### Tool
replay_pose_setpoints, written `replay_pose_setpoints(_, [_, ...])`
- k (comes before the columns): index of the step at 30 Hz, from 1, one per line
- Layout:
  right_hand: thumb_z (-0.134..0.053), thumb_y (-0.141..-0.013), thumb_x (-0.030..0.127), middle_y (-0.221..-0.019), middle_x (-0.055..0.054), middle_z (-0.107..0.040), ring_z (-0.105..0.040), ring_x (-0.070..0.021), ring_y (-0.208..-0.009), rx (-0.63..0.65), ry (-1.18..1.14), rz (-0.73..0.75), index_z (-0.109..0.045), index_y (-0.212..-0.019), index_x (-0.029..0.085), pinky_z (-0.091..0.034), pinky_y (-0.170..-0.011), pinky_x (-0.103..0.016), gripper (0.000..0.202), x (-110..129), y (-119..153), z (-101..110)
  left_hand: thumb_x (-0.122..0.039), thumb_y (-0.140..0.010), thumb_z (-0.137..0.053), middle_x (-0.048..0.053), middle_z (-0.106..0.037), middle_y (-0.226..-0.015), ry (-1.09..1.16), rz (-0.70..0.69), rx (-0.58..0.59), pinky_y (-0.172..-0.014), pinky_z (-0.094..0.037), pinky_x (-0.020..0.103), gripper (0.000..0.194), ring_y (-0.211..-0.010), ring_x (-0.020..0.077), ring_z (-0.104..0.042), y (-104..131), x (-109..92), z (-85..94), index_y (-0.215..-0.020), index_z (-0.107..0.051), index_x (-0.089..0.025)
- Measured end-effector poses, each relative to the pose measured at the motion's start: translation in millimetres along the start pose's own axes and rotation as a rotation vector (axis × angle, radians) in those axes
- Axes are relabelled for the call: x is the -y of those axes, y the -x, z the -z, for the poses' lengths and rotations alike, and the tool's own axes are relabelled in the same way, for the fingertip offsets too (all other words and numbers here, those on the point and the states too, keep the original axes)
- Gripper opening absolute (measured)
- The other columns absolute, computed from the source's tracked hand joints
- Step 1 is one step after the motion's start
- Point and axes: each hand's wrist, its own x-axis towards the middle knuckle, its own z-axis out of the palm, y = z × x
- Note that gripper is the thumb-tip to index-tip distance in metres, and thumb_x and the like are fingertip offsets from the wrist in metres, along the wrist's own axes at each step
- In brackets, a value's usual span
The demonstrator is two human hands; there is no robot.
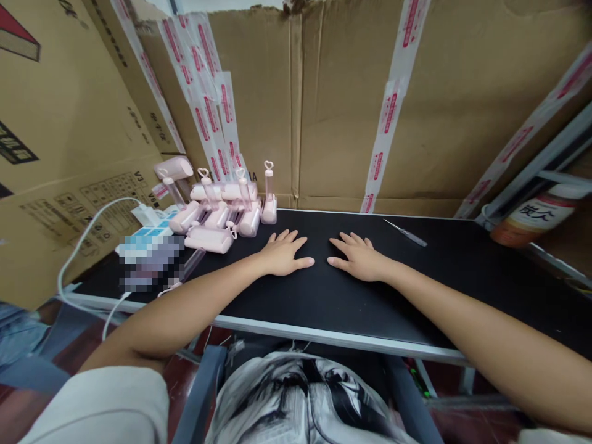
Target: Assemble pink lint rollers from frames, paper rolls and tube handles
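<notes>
My left hand [283, 254] lies flat on the black tabletop [296, 302], fingers spread and holding nothing. Beside it on the right, my right hand [357, 256] also rests flat with its fingers apart; a short gap separates the two thumbs. Several pale pink devices with clear tubes and heart-shaped loops are grouped left of my left hand; the nearest upright one [269, 209] stands just behind its fingers, and another [209, 239] lies on its side. Behind and right of my right hand lies a thin screwdriver [407, 233] with a translucent handle.
Taped cardboard [342, 123] walls the back, with more cardboard [60, 154] at the left. A blue-and-white box [148, 237], a blurred-out item [150, 265] and a white cable [69, 259] occupy the left end. An orange-and-white bottle [536, 216] leans by the metal frame at right.
</notes>
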Motion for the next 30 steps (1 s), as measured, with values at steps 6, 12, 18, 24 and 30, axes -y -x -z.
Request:
replay_pose_setpoints(6, [-0.046,-0.106,0.065,-0.178,-0.023,-0.030,-0.023,-0.0485,-0.165,-0.040,-0.040,-0.038,-0.039,-0.171,0.017,-0.023,-0.129,-0.070,0.081,4.4,3.2,5.2,-0.077,-0.102,-0.037,0.017,-0.027,-0.180,0.027,-0.001,-0.051,-0.134,-0.018,0.063,0.086,-0.168,0.0401,-0.021,-0.1,3.0,0.9,-0.168,-0.041,-0.022])
replay_pose_setpoints(12, [-0.048,-0.106,0.063,-0.178,-0.022,-0.031,-0.025,-0.0461,-0.165,-0.032,-0.066,-0.016,-0.038,-0.171,0.017,-0.026,-0.129,-0.067,0.080,6.1,7.7,7.5,-0.070,-0.104,-0.038,0.019,-0.035,-0.176,0.036,-0.011,-0.099,-0.133,-0.024,0.062,0.080,-0.165,0.0400,-0.029,-1.9,4.9,-0.2,-0.163,-0.049,-0.018])
replay_pose_setpoints(18, [-0.050,-0.104,0.064,-0.178,-0.022,-0.032,-0.024,-0.0469,-0.165,-0.033,-0.091,0.023,-0.041,-0.170,0.018,-0.023,-0.130,-0.068,0.081,4.9,8.7,3.1,-0.069,-0.103,-0.042,0.019,-0.034,-0.176,0.024,-0.007,-0.090,-0.133,-0.023,0.062,0.079,-0.166,0.0387,-0.027,-3.2,4.6,-1.1,-0.164,-0.047,-0.019])
replay_pose_setpoints(24, [-0.050,-0.104,0.066,-0.179,-0.022,-0.028,-0.020,-0.0482,-0.166,0.043,-0.049,0.068,-0.040,-0.171,0.019,-0.020,-0.130,-0.071,0.082,5.2,12.5,5.7,-0.069,-0.103,-0.043,0.018,-0.031,-0.178,0.021,-0.012,-0.063,-0.134,-0.021,0.062,0.080,-0.167,0.0390,-0.024,-1.7,4.0,-3.0,-0.166,-0.044,-0.019])
replay_pose_setpoints(30, [-0.052,-0.103,0.065,-0.180,-0.021,-0.026,-0.018,-0.0488,-0.166,0.076,-0.037,0.091,-0.041,-0.171,0.020,-0.020,-0.129,-0.072,0.082,5.0,14.7,8.4,-0.058,-0.101,-0.054,0.018,-0.062,-0.154,-0.013,0.106,-0.294,-0.121,-0.047,0.048,0.060,-0.142,0.0352,-0.060,-2.2,0.6,17.0,-0.143,-0.065,-0.016])
